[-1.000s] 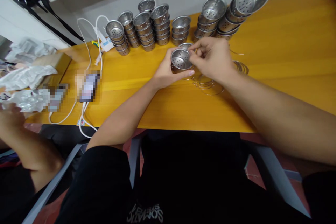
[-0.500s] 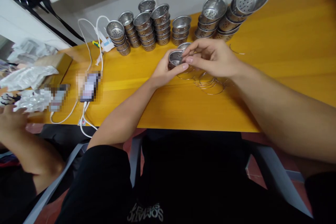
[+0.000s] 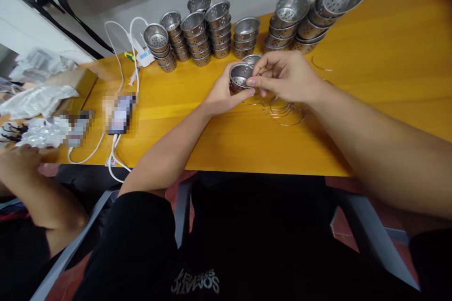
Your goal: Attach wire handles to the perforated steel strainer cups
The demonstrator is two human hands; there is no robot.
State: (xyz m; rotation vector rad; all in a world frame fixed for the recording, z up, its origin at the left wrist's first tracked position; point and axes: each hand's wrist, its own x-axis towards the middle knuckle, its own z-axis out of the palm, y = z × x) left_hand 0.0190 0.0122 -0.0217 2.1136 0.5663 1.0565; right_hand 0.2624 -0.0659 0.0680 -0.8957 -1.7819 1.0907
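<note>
A small perforated metal cup (image 3: 240, 76) is held in my left hand (image 3: 223, 93), fingers and thumb wrapped round its side, mouth tilted up. My right hand (image 3: 282, 77) pinches at the cup's right rim; whatever lies between its fingertips is too small to make out. Just behind the held cup, the rim of another metal cup (image 3: 251, 59) shows. Thin wire rings (image 3: 286, 115) lie loosely on the yellow table under and beside my right hand.
Stacks of perforated metal cups (image 3: 199, 40) line the table's back edge, with taller ones (image 3: 282, 21) at the right. On the left are a phone (image 3: 121, 115) with white cables, a cardboard box (image 3: 83, 87), plastic bags (image 3: 42, 101) and another person's hand (image 3: 21, 160).
The view has shifted slightly. My right thumb and fingertips have drawn closer together at the cup's rim. The other person's hand at the left has moved a little.
</note>
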